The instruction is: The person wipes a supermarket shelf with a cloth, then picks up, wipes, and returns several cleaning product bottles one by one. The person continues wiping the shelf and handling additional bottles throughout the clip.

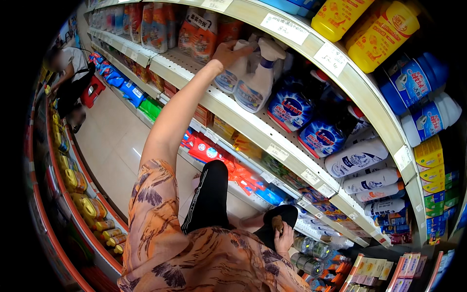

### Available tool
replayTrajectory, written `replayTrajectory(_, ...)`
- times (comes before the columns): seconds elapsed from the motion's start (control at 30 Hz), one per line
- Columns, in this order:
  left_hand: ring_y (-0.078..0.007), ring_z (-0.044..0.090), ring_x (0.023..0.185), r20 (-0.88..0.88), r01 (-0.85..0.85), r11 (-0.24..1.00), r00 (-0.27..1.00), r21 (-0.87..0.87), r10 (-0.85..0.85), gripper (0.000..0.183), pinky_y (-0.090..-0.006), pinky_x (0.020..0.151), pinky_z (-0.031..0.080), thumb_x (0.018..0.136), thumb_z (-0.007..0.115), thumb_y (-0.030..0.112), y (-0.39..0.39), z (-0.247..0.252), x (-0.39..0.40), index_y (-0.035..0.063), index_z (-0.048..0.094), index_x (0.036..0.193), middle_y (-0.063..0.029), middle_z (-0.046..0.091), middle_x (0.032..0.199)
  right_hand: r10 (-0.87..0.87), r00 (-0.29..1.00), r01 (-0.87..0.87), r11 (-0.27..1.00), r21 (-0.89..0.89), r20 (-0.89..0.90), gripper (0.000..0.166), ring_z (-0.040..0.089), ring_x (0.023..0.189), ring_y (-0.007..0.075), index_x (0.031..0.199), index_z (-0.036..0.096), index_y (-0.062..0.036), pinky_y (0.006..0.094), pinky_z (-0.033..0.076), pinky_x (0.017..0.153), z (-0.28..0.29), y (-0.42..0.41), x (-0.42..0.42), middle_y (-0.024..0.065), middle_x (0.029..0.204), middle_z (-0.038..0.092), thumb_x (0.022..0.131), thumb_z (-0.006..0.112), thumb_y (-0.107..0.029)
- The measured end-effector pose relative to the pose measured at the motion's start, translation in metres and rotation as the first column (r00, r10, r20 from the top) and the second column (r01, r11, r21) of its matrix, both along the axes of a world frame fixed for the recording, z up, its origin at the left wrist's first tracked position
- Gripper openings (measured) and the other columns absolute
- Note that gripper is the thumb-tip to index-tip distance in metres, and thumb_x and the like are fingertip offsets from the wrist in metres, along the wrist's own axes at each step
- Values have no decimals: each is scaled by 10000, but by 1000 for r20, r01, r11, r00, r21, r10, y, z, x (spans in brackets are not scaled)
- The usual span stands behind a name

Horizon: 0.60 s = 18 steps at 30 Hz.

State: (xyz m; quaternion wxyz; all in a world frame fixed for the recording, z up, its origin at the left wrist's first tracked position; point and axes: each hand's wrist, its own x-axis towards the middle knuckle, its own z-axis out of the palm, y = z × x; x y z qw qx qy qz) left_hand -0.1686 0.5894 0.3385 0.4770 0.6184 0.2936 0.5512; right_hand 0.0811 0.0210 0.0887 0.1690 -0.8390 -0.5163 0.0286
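My left hand [230, 54] reaches up to the shelf and has its fingers around the top of a white cleaner bottle [229, 76]. Right beside that bottle is a white trigger spray bottle [255, 85] with a dark blue collar, its base on the perforated shelf board. More white spray heads show behind them, partly hidden. Down at my right knee, my right hand [284, 237] holds a small brown cloth-like thing [277, 223] against the black trouser leg. What exactly it is I cannot tell.
Orange cleaner bottles [202, 40] and blue detergent bottles [292, 106] flank the spot. Overhead, a shelf edge [251, 14] with price tags curves past, bearing yellow bottles [383, 36]. Red bags [208, 149] lie low. A person [71, 73] crouches in the aisle near a red stool [92, 91].
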Motion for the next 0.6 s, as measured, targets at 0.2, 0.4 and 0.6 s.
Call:
replayTrajectory(0.2, -110, 635, 749, -47, -105, 990, 993, 95, 110, 542, -260, 653, 512, 731, 808, 424, 11, -7, 3, -8, 695, 1038, -80, 702, 895, -2, 1000, 2, 1000, 2, -6, 445, 551, 973, 361, 1218, 564, -124, 447, 466, 830, 0, 2, 0, 131, 1096, 581, 781, 643, -148)
replayTrajectory(0.4, -110, 629, 783, -99, -117, 988, 987, 102, 128, 593, -270, 685, 503, 720, 797, 476, 3, 0, 3, -11, 698, 1043, -91, 702, 885, -21, 1000, 21, 999, 27, -23, 445, 551, 975, 356, 1219, 564, -132, 444, 466, 837, -4, 0, 1, 128, 1106, 579, 782, 644, -152)
replayTrajectory(0.6, -143, 636, 792, -212, -166, 984, 961, 66, 177, 583, -291, 704, 504, 744, 775, 464, 4, 3, -2, -19, 687, 1058, -95, 702, 888, -1, 1000, 2, 999, 53, -21, 430, 551, 958, 348, 1206, 574, -140, 439, 469, 825, -1, 0, 0, 118, 1091, 584, 785, 656, -174)
